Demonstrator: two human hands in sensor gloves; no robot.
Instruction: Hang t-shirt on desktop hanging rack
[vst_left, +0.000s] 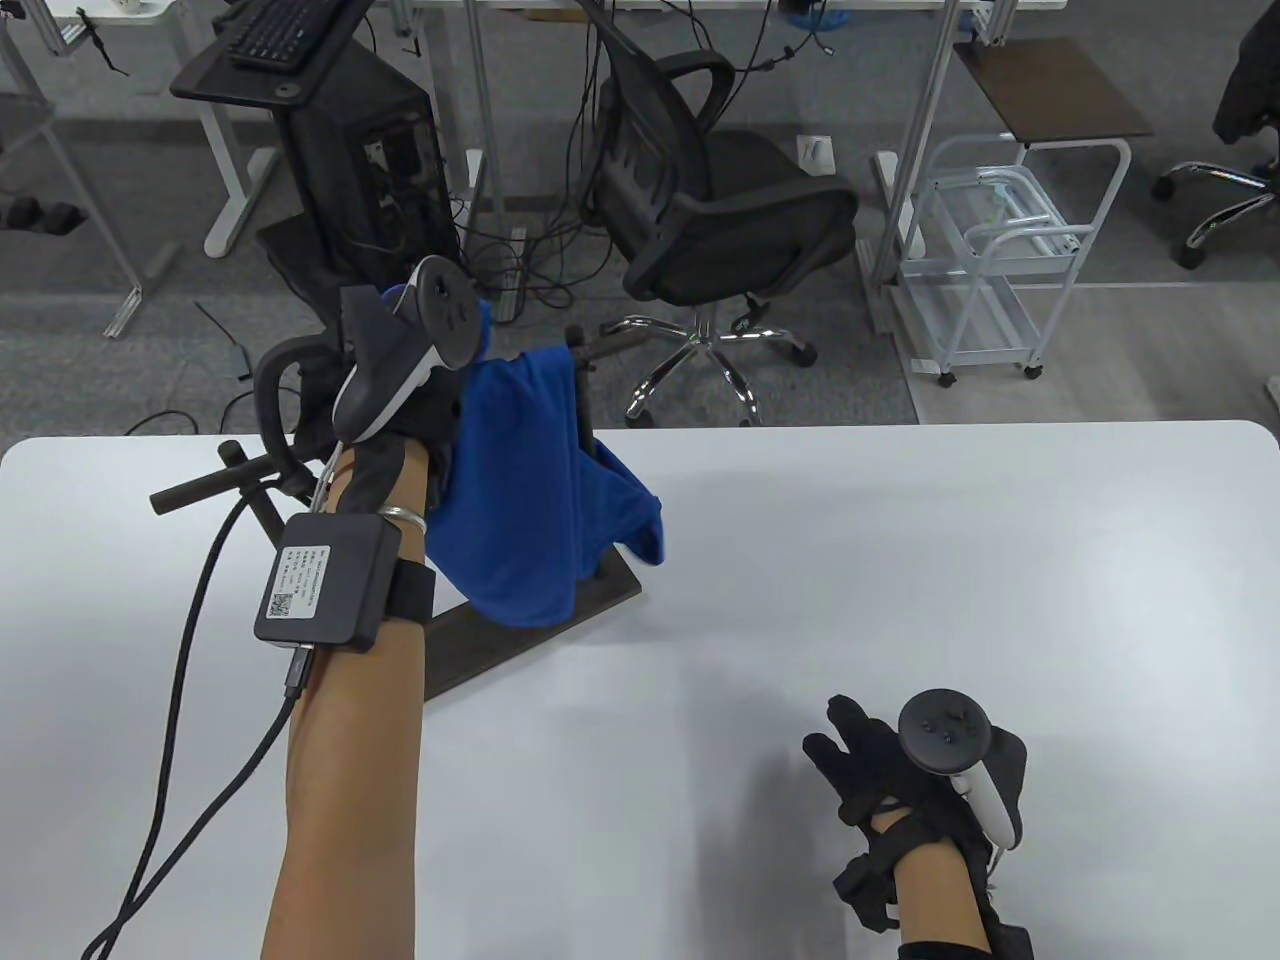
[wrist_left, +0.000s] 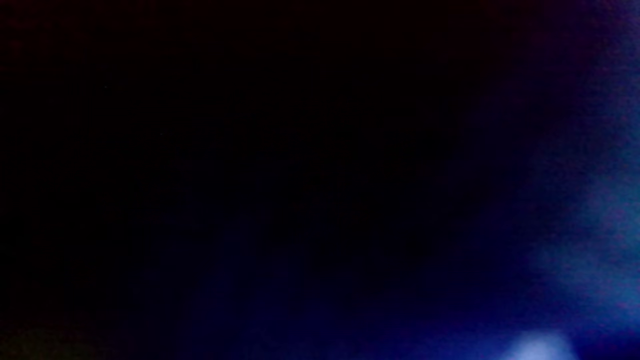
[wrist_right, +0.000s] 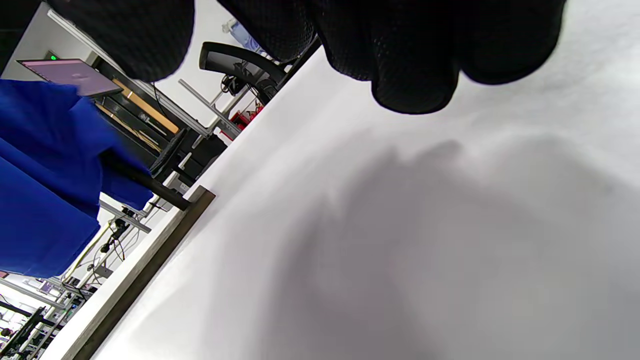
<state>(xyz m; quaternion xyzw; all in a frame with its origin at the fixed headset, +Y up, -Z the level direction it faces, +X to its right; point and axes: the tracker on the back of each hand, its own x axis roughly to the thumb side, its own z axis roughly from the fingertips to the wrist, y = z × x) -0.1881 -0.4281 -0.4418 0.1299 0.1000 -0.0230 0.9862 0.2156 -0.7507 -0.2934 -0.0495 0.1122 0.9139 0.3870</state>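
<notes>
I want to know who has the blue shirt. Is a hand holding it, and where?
The left hand is up against the blue t-shirt near the rack's bar, but its fingers are hidden, so a hold cannot be told. The right hand holds nothing.

A white sticker (vst_left: 297, 590) with a small square code and some lines of tiny print sat on the black box (vst_left: 325, 582) strapped to the left arm, but the letters were too small to read, and no other words showed.
</notes>
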